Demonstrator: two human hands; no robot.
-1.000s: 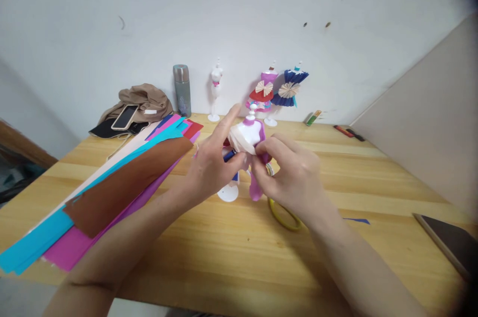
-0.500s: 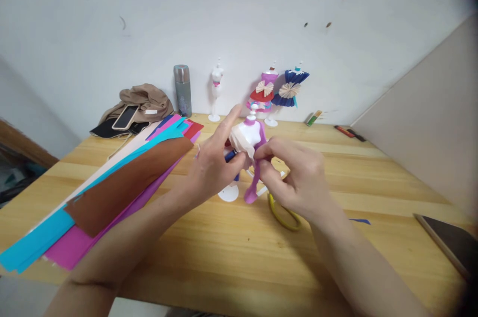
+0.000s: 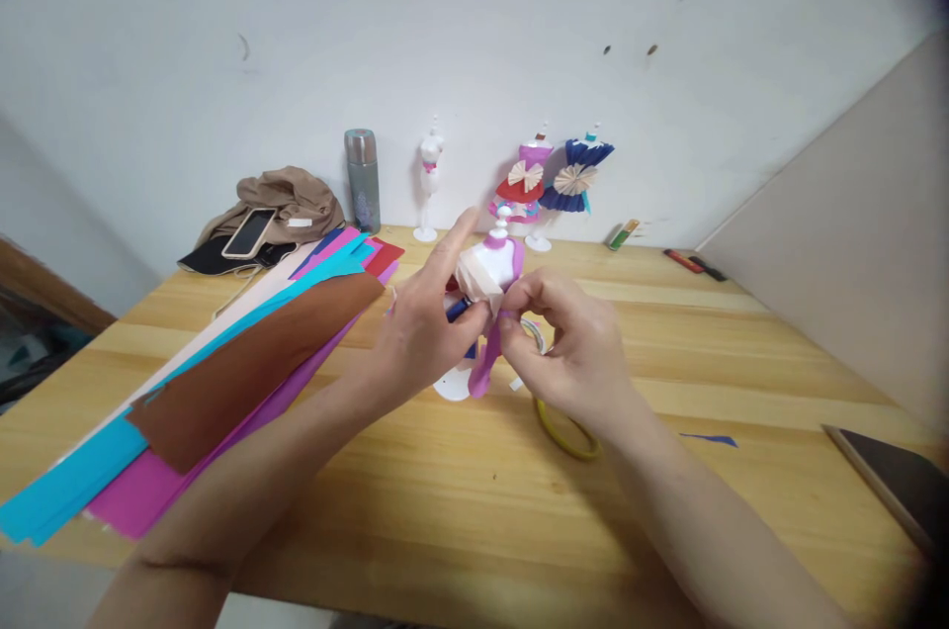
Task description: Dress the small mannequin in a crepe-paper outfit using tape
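The right hand [image 3: 574,342] pinches a purple strip [image 3: 483,367] between thumb and index finger, at the waist of a small mannequin [image 3: 504,261]. The left hand [image 3: 419,327] steadies the mannequin from its other side, thumb pressed in against the waist and index finger pointing up along the shoulder. The mannequin stands upright between the two hands, near the middle of the table [image 3: 445,520]. A cream paper wrap [image 3: 476,275] slants across its white chest. The purple strip runs down from one shoulder, and its lower end dangles below the fingers, so it appears unfastened there. How the strip is attached behind cannot be seen.

The table is pale striped wood. Near the right hand lie a whitish ring [image 3: 536,330], partly hidden, and a yellow loop [image 3: 582,457]; further right is a blue scrap [image 3: 718,440]. To the left, long coloured sheets [image 3: 256,367] in brown, turquoise, pink and purple overlap in a fan. Behind them are a phone [image 3: 249,233], a crumpled tan cloth [image 3: 293,192] and a grey flask [image 3: 363,184]. Along the scuffed white wall [image 3: 445,16] stand a nearly bare mannequin [image 3: 430,152], one in pink and red [image 3: 534,154], and one in pleated navy [image 3: 589,154] with a cream rosette
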